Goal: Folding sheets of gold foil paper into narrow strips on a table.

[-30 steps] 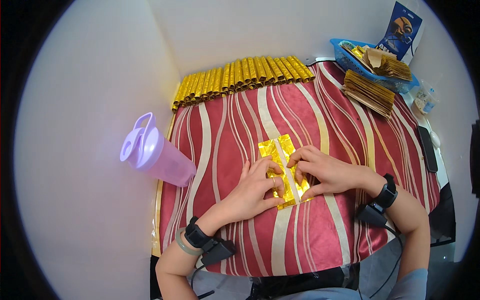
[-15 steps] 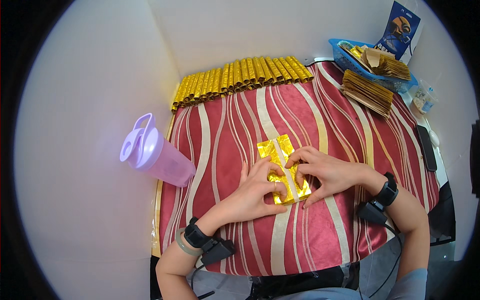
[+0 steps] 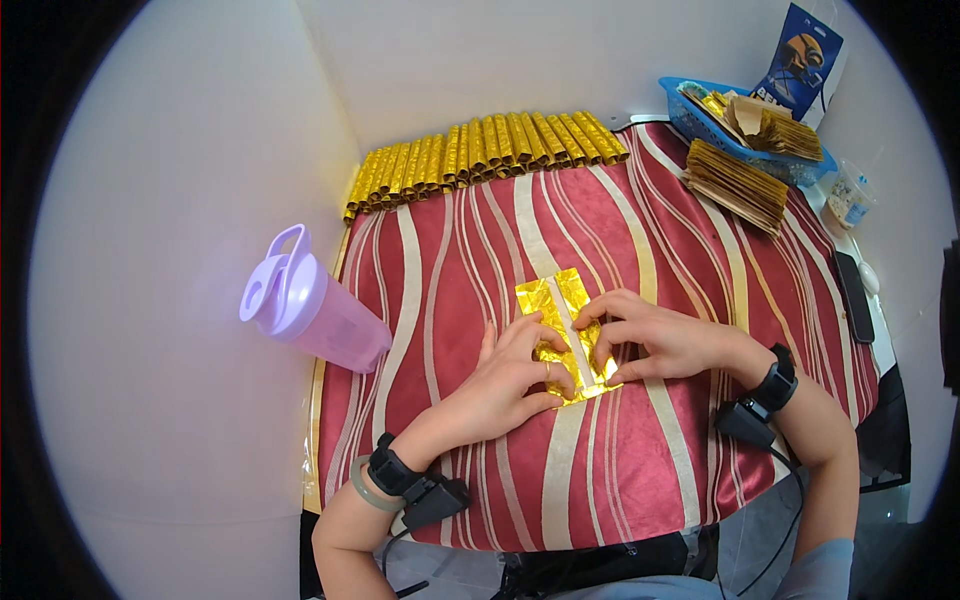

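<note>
A sheet of shiny gold foil paper point(image 3: 541, 296) lies on the striped cloth in front of me, its two sides folded in so that a pale strip runs down the middle. My left hand point(image 3: 510, 376) grips its left near part, fingers curled on top and the thumb at the near edge. From the other side my right hand point(image 3: 650, 338) has its fingertips bent on the right fold, with the thumb at the near right corner. Along the near edge a narrow band appears turned up between the thumbs. The fingers hide part of both folds.
Rolled gold foil tubes point(image 3: 490, 145) are stacked along the back. A purple shaker bottle point(image 3: 318, 310) lies tilted at left. At the back right are a blue basket point(image 3: 700, 125), a stack of brownish paper point(image 3: 735, 185), a clear cup point(image 3: 850, 195) and a black phone point(image 3: 853, 295).
Both thumbs have moved in and slightly away from me onto the near edge of the foil paper. That edge now looks turned up. The rest stays in place.
</note>
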{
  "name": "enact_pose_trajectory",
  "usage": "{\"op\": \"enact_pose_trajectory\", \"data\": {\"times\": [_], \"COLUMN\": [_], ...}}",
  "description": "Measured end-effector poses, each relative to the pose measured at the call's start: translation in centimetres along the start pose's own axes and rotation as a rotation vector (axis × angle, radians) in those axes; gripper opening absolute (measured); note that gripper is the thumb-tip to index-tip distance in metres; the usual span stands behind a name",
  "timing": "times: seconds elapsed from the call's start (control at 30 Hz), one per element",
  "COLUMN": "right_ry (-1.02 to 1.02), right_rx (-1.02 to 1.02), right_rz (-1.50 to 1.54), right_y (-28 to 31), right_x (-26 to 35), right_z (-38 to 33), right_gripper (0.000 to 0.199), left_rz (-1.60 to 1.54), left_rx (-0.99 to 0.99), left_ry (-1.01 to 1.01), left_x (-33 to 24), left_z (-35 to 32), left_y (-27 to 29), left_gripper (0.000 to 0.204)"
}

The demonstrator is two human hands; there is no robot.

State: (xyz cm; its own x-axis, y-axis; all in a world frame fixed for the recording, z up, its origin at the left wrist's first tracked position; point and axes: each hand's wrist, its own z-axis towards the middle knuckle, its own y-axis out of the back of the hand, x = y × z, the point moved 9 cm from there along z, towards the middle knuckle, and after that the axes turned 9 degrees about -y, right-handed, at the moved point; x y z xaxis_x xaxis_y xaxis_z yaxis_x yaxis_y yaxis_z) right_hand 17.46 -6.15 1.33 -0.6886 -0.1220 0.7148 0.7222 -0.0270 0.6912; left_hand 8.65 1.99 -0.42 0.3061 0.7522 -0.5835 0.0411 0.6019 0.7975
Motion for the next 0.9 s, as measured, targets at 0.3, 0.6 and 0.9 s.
{"op": "enact_pose_trajectory", "data": {"times": [0.3, 0.6, 0.9], "right_ry": [0.133, -0.018, -0.008], "right_rx": [-0.054, -0.162, -0.195], "right_rz": [-0.225, -0.057, -0.424], "right_y": [-1.7, 0.7, 0.2], "right_x": [4.0, 1.4, 1.3], "right_z": [-0.5, 0.6, 0.8], "right_gripper": [0.024, 0.026, 0.041], "left_rz": [0.598, 0.242, 0.405], "left_rx": [-0.200, -0.169, -0.364], "left_ry": [0.007, -0.110, -0.031], "left_x": [-1.4, -0.6, -0.6], "left_z": [0.0, 0.7, 0.3], "left_y": [3.4, 1.6, 3.6], "left_gripper": [0.028, 0.037, 0.023]}}
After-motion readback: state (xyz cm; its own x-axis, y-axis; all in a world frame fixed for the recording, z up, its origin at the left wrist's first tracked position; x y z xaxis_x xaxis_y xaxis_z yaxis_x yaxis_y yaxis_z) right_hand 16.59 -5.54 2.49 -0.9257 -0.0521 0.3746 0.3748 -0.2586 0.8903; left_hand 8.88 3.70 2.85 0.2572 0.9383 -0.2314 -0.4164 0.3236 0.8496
